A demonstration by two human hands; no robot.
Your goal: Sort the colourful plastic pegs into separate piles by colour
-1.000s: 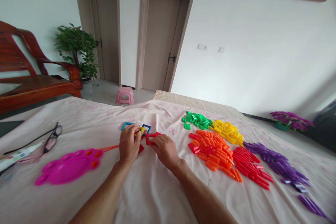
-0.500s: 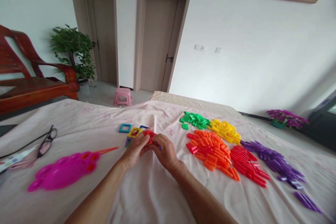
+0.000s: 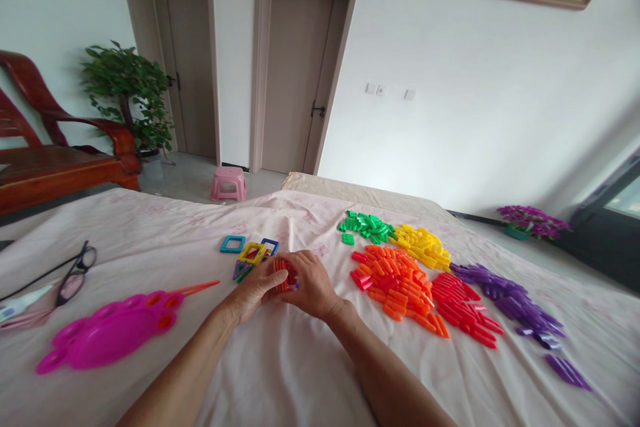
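Note:
Close together over the cloth, my left hand (image 3: pixel 254 292) and my right hand (image 3: pixel 314 285) are both closed on one small red ribbed block (image 3: pixel 283 267). My left thumb lies across its near side, while my right fingers curl over its top and right side. A bit of blue shows between the hands; its shape is mostly hidden. Just beyond my left hand lies a cluster of magnetic tiles: a yellow square tile (image 3: pixel 253 253), a dark blue one (image 3: pixel 271 245) and a purple triangle (image 3: pixel 240 269). A teal square tile (image 3: pixel 233 244) lies apart from them.
Right of my hands are piles of orange pieces (image 3: pixel 400 280), red pieces (image 3: pixel 465 307), green pieces (image 3: pixel 370 225), yellow pieces (image 3: pixel 421 244) and purple pieces (image 3: pixel 515 297). To the left lie a magenta palette tray (image 3: pixel 110 333), orange sticks (image 3: pixel 200 288) and glasses (image 3: pixel 75 277) on the cloth (image 3: pixel 280 380).
The red block has turned in my hands, and my right fingers now reach over its top. The whole view has shifted slightly; the piles and tiles lie as before.

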